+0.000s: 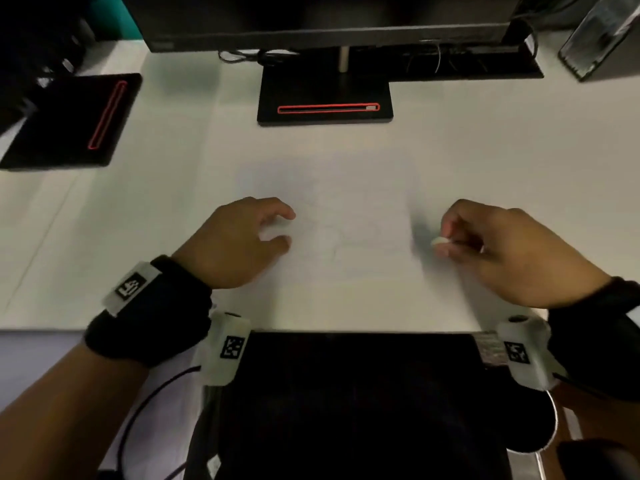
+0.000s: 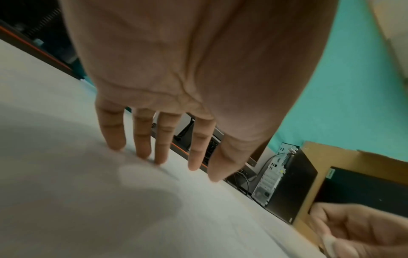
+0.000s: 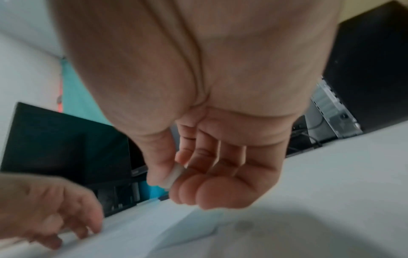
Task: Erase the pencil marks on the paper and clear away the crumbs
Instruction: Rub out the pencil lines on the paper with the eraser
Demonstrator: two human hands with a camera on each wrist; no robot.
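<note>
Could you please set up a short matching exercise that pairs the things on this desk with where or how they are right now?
Things:
1. eraser
2. left hand
3. monitor stand
4. paper

States:
A. at the back of the desk, with a red-outlined slot
B. lying flat on the desk between the hands
C. pinched in the right hand
D. fingers spread, fingertips down at the sheet's left side

Pairs: 1-C, 2-D, 3-A, 4-B

A monitor stand [image 1: 325, 98] sits mid-desk, another black stand [image 1: 72, 121] left, a computer tower [image 2: 284, 183] behind.
</note>
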